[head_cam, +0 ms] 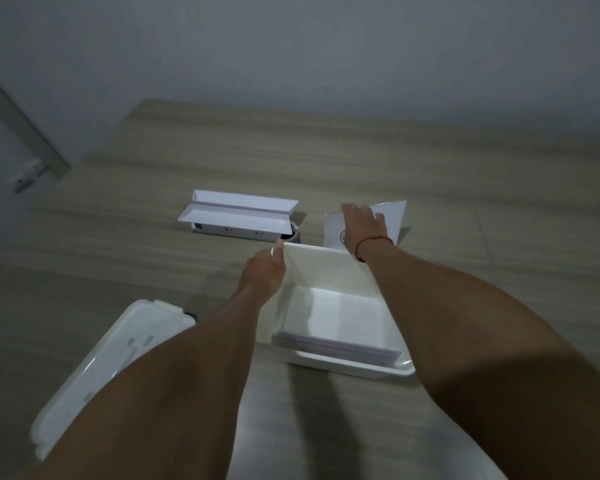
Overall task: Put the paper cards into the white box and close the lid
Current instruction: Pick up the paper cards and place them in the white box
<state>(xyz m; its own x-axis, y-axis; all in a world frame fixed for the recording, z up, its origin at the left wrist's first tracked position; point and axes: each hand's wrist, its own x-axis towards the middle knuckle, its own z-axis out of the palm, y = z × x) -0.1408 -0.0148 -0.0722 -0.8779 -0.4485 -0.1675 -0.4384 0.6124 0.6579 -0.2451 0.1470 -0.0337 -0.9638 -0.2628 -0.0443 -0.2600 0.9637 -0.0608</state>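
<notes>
The open white box (329, 268) stands on the wooden table in front of me, and a stack of paper cards (333, 344) leans against its near wall inside. My left hand (265, 271) grips the box's far left corner. My right hand (362, 221) reaches past the box and lies on more paper cards (392, 213) on the table behind it, fingers spread over them; one card's far edge is lifted. Whether the fingers pinch a card I cannot tell. The white lid (108, 362) lies flat at the lower left, partly under my left forearm.
A white paper holder with folded flaps (238, 218) sits on the table behind the box to the left, over a dark round opening (293, 232). The wall rises just beyond the table's far edge. A grey frame (25, 126) stands at the far left.
</notes>
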